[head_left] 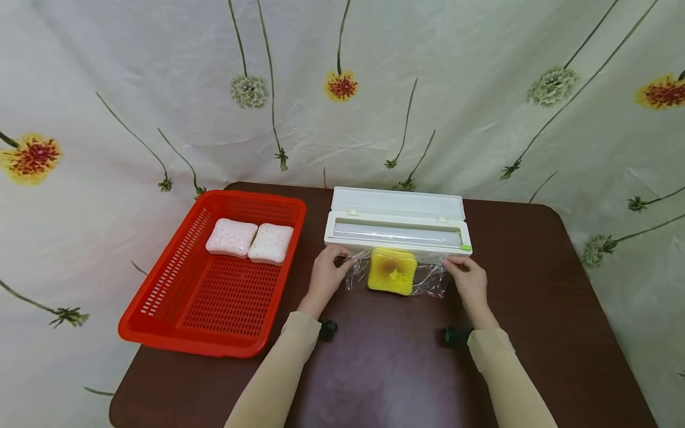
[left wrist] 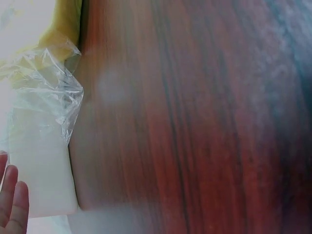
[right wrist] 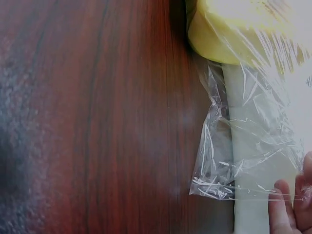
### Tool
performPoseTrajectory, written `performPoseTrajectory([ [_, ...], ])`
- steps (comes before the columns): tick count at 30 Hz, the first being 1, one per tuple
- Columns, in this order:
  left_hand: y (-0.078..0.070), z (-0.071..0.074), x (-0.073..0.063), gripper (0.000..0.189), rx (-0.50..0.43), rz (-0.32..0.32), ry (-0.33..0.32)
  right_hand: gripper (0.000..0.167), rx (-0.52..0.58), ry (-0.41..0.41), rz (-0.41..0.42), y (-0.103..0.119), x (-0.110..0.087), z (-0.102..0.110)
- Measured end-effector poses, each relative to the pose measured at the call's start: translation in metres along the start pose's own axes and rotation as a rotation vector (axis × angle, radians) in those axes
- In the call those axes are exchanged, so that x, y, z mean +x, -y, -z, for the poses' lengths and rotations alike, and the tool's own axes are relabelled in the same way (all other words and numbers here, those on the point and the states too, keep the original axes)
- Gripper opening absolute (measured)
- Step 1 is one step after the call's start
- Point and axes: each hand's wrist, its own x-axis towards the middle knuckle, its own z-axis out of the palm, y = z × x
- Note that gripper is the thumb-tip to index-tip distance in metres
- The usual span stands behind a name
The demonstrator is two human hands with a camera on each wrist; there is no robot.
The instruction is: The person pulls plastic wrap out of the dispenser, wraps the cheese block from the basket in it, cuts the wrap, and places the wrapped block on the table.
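A yellow bread-slice-shaped piece [head_left: 392, 271] with a brownish patch lies under clear cling film [head_left: 431, 279], which spreads out crinkled on both sides of it. Directly behind stands a white cling film dispenser [head_left: 398, 242], its lid raised and a pale roll inside. My left hand [head_left: 327, 274] pinches the film at its left end between thumb and forefinger. At the opposite end, my right hand [head_left: 470, 285] pinches the film the same way. Close up, the right wrist view has the film [right wrist: 258, 141] hanging past the dispenser's front edge beside my fingertips.
On the left, a red plastic basket [head_left: 187, 339] holds two white speckled bread-slice-shaped pieces [head_left: 251, 241]. A small green slider [head_left: 465, 247] sits at the dispenser's right end. The dark brown table [head_left: 540, 309] meets a flower-patterned cloth [head_left: 481, 71] behind.
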Motion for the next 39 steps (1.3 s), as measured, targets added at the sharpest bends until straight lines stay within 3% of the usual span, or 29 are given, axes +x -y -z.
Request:
performPoseTrajectory([
  [4,0.002,0.001,0.000,0.011,-0.008,0.004,-0.002,0.024,-0.008,-0.002,0.040,-0.001,-0.001,-0.001],
  [9,0.005,0.003,0.002,0.007,-0.017,0.052,-0.001,0.015,0.011,-0.006,0.117,-0.002,-0.003,-0.001],
  [13,0.006,0.005,0.002,0.005,-0.012,0.047,0.003,0.007,0.017,0.004,0.163,-0.002,-0.004,-0.001],
  [21,0.009,0.010,0.001,0.013,-0.003,0.046,0.008,0.008,-0.145,0.019,0.188,-0.008,-0.001,0.002],
  [28,0.010,0.013,0.000,0.017,0.084,0.052,0.082,0.010,-0.251,0.035,0.199,-0.011,-0.001,0.007],
  [36,0.007,0.013,-0.002,0.017,0.212,-0.068,0.170,0.010,-0.361,0.038,0.362,-0.014,-0.005,0.007],
  [39,0.005,0.015,-0.003,0.017,0.203,-0.057,0.213,0.011,-0.375,0.062,0.432,-0.016,-0.007,0.010],
])
